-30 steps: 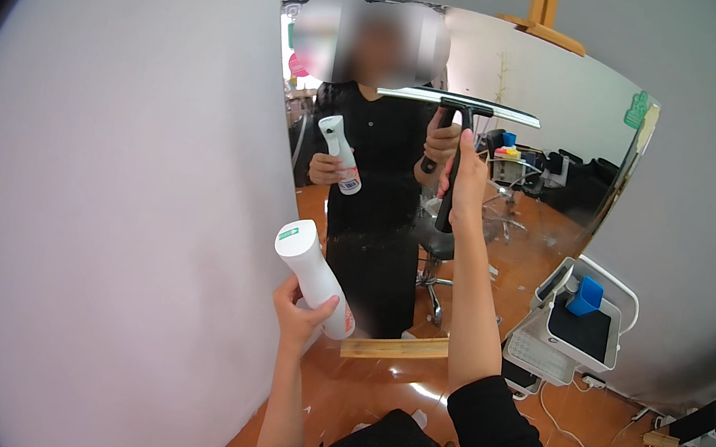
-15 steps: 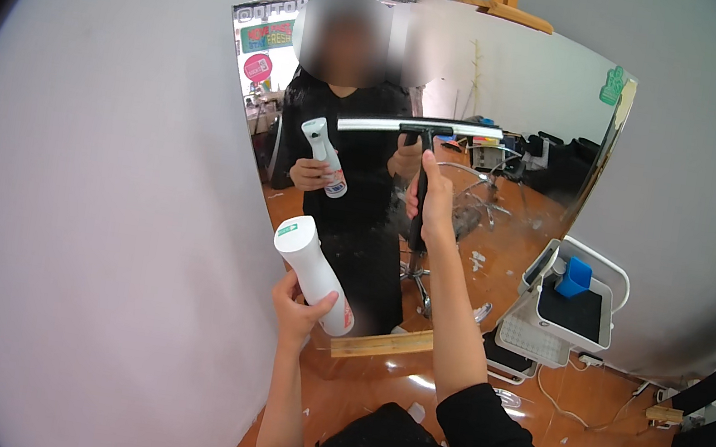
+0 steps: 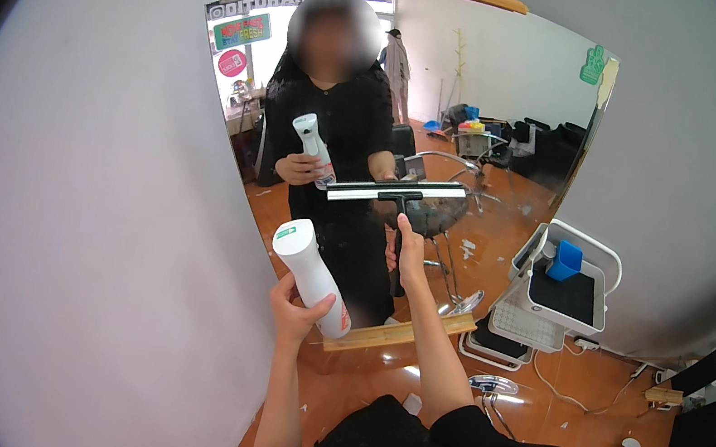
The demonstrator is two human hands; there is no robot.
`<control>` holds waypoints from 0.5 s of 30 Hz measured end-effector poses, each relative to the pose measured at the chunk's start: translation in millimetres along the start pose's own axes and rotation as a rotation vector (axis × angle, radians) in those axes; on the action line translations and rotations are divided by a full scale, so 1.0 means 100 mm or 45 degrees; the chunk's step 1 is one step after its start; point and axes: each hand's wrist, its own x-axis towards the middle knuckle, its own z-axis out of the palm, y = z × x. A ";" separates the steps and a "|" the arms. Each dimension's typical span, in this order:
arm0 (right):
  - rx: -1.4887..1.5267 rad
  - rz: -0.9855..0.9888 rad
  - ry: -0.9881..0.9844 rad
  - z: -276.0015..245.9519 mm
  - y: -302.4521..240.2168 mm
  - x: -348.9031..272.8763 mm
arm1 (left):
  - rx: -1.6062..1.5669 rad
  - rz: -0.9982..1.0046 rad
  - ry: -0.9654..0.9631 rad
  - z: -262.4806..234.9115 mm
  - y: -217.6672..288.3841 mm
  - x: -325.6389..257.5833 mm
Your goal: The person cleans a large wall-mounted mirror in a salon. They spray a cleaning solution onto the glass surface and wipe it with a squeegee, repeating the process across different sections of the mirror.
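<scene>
Leaning against a grey wall, the tall mirror (image 3: 485,104) meets a squeegee (image 3: 397,192) gripped in the right hand (image 3: 409,253), best drawn level with even pressure, while the left hand (image 3: 295,311), at seven o'clock, clasps a white spray bottle (image 3: 311,274).

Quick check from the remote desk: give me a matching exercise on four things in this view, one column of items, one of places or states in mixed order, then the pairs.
Items:
1. white spray bottle
2. squeegee
3. blue box
4. wooden mirror frame

Places or states:
A. on the white cart's black top
B. held in the left hand
C. resting on the orange floor, under the glass
D. blade against the mirror glass, held by the right hand

Pairs: 1-B, 2-D, 3-A, 4-C
</scene>
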 end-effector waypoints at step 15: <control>-0.356 0.174 0.022 -0.39 -0.04 -0.25 | -0.018 0.007 -0.090 0.25 -0.01 -0.02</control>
